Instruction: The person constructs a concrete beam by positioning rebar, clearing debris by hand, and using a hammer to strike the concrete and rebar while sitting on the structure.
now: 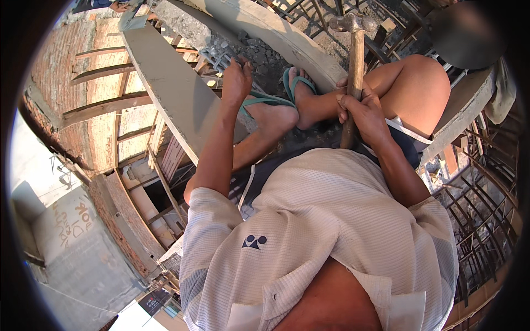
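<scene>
My right hand (364,110) is closed round the wooden handle of a hammer (356,63). The hammer stands nearly upright in the picture, its metal head at the top and the handle's lower end by my lap. Further left, my left hand (237,81) is closed on a thin metal rod (257,87), of which a short length shows beside the fingers; its exact kind is unclear. Pale bent bars (216,58) and broken concrete (190,27) lie just beyond that hand. My feet, in green flip-flops (265,99), rest between two concrete walls.
A flat concrete slab edge (165,83) runs along my left, and a concrete beam (281,36) crosses ahead. Grey rubble (259,52) fills the channel between them. Wooden beams (110,107) and a brick wall (61,60) lie left; steel bars (480,215) stick out right.
</scene>
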The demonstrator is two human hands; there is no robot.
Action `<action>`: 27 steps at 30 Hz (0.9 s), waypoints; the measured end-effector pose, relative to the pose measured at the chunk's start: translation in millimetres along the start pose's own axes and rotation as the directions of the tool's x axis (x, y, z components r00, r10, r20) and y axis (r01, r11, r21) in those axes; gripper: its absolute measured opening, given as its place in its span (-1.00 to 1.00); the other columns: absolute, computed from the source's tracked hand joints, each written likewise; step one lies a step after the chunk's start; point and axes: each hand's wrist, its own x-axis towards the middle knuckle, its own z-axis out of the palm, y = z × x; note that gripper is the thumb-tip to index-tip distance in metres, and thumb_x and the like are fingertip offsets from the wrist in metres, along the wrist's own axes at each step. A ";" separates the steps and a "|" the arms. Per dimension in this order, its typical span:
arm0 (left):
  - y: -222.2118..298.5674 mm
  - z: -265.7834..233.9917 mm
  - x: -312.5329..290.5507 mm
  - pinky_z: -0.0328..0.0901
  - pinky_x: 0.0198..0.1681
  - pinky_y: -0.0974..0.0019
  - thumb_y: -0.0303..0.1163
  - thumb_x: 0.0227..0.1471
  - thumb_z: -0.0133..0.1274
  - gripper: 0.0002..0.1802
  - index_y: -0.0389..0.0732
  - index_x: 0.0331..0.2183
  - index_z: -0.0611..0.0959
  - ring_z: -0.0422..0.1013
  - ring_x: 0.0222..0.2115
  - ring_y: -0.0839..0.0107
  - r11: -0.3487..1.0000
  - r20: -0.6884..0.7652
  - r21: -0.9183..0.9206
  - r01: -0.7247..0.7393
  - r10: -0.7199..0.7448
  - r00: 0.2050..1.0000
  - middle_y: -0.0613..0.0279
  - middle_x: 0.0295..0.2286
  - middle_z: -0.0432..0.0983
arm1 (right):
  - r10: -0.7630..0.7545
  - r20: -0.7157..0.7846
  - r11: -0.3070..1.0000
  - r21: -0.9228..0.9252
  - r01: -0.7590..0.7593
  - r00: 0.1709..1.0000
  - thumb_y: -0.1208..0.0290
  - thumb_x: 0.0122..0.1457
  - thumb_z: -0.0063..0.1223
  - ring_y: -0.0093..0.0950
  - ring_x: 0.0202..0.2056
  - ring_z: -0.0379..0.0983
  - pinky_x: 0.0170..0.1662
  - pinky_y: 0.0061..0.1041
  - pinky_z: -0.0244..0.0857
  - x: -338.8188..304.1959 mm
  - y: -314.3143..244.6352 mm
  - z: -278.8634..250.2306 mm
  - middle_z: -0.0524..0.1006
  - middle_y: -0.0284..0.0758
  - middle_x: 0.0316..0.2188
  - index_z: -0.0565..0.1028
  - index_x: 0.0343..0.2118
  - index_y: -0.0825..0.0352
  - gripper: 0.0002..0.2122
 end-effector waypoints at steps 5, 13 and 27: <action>15.0 1.1 10.1 0.39 -0.31 -0.06 -0.43 0.18 0.08 -0.79 -0.36 -0.20 0.54 0.56 -0.37 -0.17 0.997 -0.022 -0.062 -0.038 0.037 0.999 -0.20 -0.43 0.61 | 0.009 0.013 0.999 -0.047 -0.009 1.000 0.58 0.22 0.06 -0.70 -0.59 0.34 -0.51 -0.62 0.27 -6.1 -5.9 9.6 0.42 -0.45 -0.50 0.44 -0.01 0.38 -0.73; 12.5 19.7 29.8 0.35 -0.24 -0.08 -0.41 0.17 0.09 -0.79 -0.33 -0.20 0.52 0.50 -0.32 -0.26 0.996 0.106 -0.077 -0.043 0.051 0.993 -0.26 -0.42 0.57 | -0.081 0.021 0.995 -0.051 0.082 0.997 0.54 0.25 0.06 -0.73 -0.60 0.28 -0.55 -0.66 0.19 -9.9 -16.8 24.5 0.40 -0.48 -0.51 0.44 0.04 0.35 -0.71; 9.7 20.0 31.4 0.36 -0.27 -0.01 -0.23 0.18 0.16 -0.71 -0.28 -0.20 0.64 0.50 -0.38 -0.18 0.992 0.293 -0.050 -0.115 0.124 0.948 -0.22 -0.44 0.56 | -0.360 0.174 0.813 -0.423 0.400 0.916 0.49 0.21 0.04 -0.53 -0.31 0.50 -0.20 -0.53 0.37 6.1 -74.5 64.2 0.59 -0.22 -0.32 0.49 -0.17 0.42 -0.83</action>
